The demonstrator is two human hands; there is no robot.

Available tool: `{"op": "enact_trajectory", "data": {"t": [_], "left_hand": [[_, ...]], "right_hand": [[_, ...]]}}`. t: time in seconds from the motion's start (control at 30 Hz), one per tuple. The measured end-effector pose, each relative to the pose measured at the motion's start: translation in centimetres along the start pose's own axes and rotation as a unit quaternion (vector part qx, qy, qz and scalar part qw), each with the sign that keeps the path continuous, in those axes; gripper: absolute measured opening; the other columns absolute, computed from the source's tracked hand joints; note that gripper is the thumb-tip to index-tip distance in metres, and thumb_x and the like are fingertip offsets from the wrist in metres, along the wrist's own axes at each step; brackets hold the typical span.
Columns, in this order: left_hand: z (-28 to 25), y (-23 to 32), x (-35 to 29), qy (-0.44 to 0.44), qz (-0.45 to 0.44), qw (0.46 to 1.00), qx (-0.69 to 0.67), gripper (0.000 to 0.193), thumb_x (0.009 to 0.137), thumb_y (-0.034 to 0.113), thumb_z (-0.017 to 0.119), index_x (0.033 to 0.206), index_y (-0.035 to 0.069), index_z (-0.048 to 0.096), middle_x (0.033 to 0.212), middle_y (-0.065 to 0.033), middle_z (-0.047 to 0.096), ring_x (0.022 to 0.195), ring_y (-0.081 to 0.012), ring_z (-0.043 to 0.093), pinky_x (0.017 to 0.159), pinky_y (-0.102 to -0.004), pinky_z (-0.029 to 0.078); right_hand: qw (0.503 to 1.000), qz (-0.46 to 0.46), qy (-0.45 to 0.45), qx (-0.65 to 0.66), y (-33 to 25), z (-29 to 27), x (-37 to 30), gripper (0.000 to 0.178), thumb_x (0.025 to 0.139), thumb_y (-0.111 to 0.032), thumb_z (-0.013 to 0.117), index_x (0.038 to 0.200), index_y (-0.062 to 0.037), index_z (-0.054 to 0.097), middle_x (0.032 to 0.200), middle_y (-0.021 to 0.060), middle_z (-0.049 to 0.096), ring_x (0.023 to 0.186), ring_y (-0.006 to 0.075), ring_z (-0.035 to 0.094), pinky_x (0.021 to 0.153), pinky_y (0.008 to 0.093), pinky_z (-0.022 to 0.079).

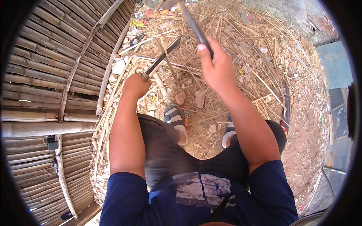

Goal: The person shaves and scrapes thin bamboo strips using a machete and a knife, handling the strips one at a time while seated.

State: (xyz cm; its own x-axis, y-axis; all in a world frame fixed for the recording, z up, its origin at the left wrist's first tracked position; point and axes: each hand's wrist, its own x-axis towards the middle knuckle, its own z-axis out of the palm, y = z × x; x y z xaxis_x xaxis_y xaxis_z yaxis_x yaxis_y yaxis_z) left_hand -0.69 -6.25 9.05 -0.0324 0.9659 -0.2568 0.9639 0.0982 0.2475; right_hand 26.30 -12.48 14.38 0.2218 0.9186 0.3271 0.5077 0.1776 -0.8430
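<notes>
My left hand (136,86) is closed round the wooden handle of a machete (164,56). Its dark blade points up and to the right. A flat bamboo strip (171,68) crosses the blade at a steep angle; I cannot tell whether they touch. Farther up, my right hand (218,66) grips the dark handle of what looks like a hammer (193,25). The hammer's far end is blurred and partly cut off at the top edge, to the upper right of the blade.
Straw, split bamboo and stones (180,98) litter the ground between and beyond my feet. A bamboo slat wall (56,64) rises along the left. Bluish-grey panels (335,64) stand at the far right, below a rough wall (298,19).
</notes>
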Motion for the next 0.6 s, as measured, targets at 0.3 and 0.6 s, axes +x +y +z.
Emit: {"op": "enact_trajectory", "data": {"t": [0.3,0.6], "left_hand": [[-0.1,1.1,-0.1,-0.062,-0.041,0.996,0.054,0.049,0.087,0.042,0.074,0.118,0.005,0.068,0.117,-0.0183,0.072,0.112,-0.0359,0.067,0.097,-0.0448,0.052],[0.9,0.8,0.6,-0.054,-0.039,0.996,0.059,0.051,0.087,0.046,0.073,0.119,0.006,0.069,0.118,-0.0189,0.071,0.112,-0.0362,0.067,0.097,-0.0444,0.053]], "right_hand": [[0.969,0.077,-0.148,-0.18,7.0,3.7,-3.0,0.037,0.104,-0.035,0.052,0.131,-0.0108,0.057,0.076,0.0178,0.069,0.073,0.0375,0.071,0.066,0.0502,0.054],[1.0,0.002,0.019,0.025,1.7,1.5,0.5,0.036,0.106,-0.034,0.051,0.133,-0.0113,0.059,0.067,0.0125,0.063,0.058,0.0303,0.066,0.056,0.0438,0.051]]}}
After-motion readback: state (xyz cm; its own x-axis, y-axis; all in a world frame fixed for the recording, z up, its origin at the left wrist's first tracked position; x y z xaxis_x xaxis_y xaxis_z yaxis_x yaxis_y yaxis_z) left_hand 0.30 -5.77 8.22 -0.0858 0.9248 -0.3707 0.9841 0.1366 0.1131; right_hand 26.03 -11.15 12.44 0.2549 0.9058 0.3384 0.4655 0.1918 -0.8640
